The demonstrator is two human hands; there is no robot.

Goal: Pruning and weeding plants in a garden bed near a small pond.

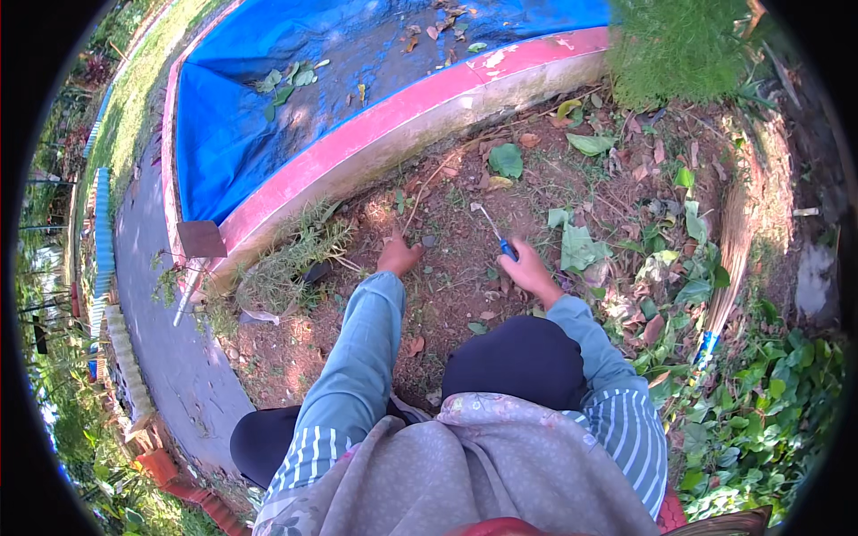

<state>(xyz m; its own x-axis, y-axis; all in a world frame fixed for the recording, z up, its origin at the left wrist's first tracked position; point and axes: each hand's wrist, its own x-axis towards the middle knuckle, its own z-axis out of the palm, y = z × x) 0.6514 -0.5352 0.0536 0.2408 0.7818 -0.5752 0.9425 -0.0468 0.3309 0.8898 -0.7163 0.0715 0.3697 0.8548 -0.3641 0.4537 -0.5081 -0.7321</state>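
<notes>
My right hand (pixel 529 273) grips the blue handle of a small hand tool (pixel 495 229). Its thin metal shaft slants up and left, ending in a short bent tip at the soil. My left hand (pixel 399 257) is low over the bare brown soil (pixel 436 295), index finger stretched forward and thumb out to the side. A thin dry stem (pixel 422 191) runs close to its fingertips; whether the fingers hold it is unclear. Just right of that hand lies a small grey stone (pixel 429 241). A bushy narrow-leaved plant (pixel 301 244) grows to its left.
A low pink-topped wall (pixel 402 127) edges a blue tarpaulin (pixel 268 40) ahead. Cut leaves (pixel 582 248) and a stick broom (pixel 730 268) lie at right. Feathery green foliage (pixel 677 53) stands at upper right. A paved path (pixel 167 301) curves along the left.
</notes>
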